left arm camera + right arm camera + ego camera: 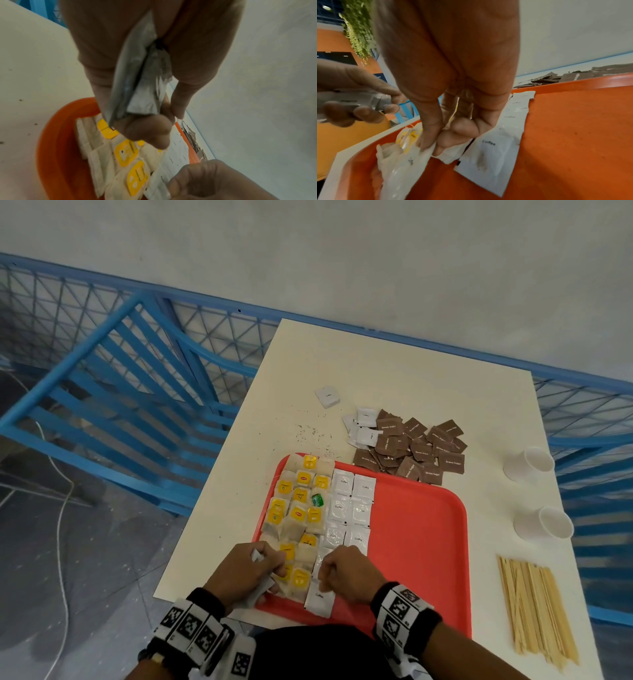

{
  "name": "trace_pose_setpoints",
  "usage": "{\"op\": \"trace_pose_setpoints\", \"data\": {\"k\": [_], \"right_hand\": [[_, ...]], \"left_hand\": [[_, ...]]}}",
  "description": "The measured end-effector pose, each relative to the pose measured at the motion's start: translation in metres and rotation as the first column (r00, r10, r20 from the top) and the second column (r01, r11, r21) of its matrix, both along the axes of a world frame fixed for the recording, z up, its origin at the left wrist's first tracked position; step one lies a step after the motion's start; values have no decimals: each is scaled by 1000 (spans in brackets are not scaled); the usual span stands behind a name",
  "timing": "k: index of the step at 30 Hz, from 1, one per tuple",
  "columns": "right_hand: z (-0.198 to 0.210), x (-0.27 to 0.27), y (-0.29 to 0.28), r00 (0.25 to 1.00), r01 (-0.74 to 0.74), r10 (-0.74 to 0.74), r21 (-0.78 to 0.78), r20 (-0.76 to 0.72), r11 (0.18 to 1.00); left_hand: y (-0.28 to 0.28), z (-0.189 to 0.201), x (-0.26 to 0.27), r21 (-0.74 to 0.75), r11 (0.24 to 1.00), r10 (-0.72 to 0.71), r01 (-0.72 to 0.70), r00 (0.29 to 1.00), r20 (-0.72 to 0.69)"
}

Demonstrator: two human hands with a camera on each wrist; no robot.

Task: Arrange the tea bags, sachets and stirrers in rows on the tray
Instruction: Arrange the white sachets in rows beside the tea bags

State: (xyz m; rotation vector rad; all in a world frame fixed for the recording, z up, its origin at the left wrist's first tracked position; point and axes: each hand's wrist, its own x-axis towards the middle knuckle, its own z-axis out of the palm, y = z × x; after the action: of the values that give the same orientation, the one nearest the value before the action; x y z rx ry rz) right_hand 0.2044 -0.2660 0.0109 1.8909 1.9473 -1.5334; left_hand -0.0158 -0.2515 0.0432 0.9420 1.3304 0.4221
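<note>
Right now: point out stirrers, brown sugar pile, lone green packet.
stirrers [537,611], head view, middle of the bundle
brown sugar pile [416,448], head view, centre sachet
green packet [318,500], head view, its face

A cream rectangular table stands against a plain pale grey wall. A blue metal railing with wire mesh panels runs behind it. A white cable trails over the grey mottled floor.

A head camera looks steeply down on the counter beyond both hands; each wrist camera peers close along its own fingers, all three sharing the red tray's near corner.
</note>
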Motion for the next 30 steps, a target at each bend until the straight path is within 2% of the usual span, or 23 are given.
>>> {"op": "trace_pose_setpoints", "data": {"k": [9, 11, 14, 16, 18, 20, 22, 25, 27, 30], "right_hand": [[-9, -3, 1, 984, 15, -23, 47, 175, 999], [-8, -1, 1, 987, 16, -26, 68, 157, 998], [-3, 2, 2, 994, 19, -27, 83, 104, 996], [5, 6, 4, 996, 82, -85, 121, 20, 989], [20, 9, 9, 983, 181, -167, 225, -79, 957], [38, 12, 15, 946, 307, -259, 277, -196, 910], [54, 13, 17, 908, 376, -310, 225, -281, 899], [64, 15, 15, 895, 398, -344, 159, -284, 904], [65, 16, 14, 871, 449, -393, 152, -295, 881], [66, 22, 16, 788, 551, -479, 96, -386, 829]], "left_hand": [[5, 2, 6, -64, 998, 15, -9, 996, 93], [7, 2, 9, -85, 996, 42, -31, 991, 129], [12, 4, 14, -232, 968, 151, -98, 963, 223], [14, 7, 15, -369, 924, 237, -102, 909, 342], [16, 11, 16, -446, 893, 268, -52, 859, 436], [19, 9, 19, -427, 904, 250, -16, 829, 500], [22, 9, 27, -370, 929, 222, -10, 815, 535], [25, 11, 45, -291, 956, 208, -35, 781, 589], [27, 10, 55, -296, 952, 251, -80, 759, 601], [28, 10, 63, -201, 973, 208, -117, 821, 532]]}}
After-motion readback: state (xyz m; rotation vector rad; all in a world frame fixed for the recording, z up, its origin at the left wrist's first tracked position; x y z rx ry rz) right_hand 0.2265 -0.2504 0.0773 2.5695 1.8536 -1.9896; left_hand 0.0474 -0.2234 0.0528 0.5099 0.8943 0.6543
